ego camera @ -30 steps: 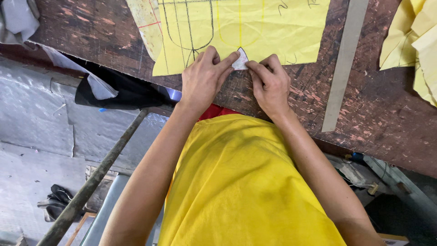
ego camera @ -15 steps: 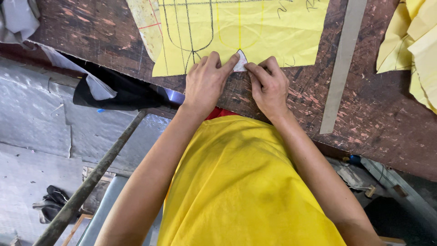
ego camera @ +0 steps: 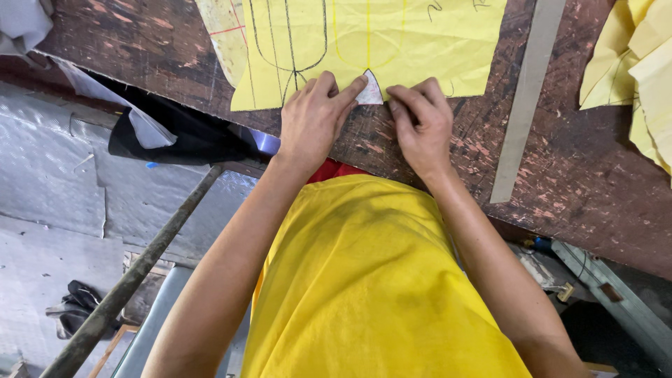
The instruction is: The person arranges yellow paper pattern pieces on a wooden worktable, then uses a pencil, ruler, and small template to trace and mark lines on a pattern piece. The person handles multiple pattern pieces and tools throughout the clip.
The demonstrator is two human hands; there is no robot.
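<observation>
**2 hands pin a small white triangle at the hem of a marked yellow cloth**

Seen from above, a person in a yellow shirt [ego camera: 364, 280] leans over a worn, dark brown surface [ego camera: 574, 175]. The left hand [ego camera: 311, 122] and the right hand [ego camera: 420, 122] lie flat near the surface's near edge, fingertips pointed toward each other. Between them sits a small white triangular piece [ego camera: 371, 91], its tip aimed toward the far edge. The left index fingertip presses on its left side; the right fingertips touch or lie just beside its right side. Neither grip is closed around anything: the fingers of both hands are stretched out and pressed down. The triangle rests on the lower border of a yellow fabric sheet [ego camera: 420, 42] drawn with dark curved lines and a straight yellow line running down to the triangle's tip. A long grey strip [ego camera: 521, 112] lies on the surface to the right of the hands. More yellow fabric pieces [ego camera: 640, 70] are heaped at the right edge.
</observation>
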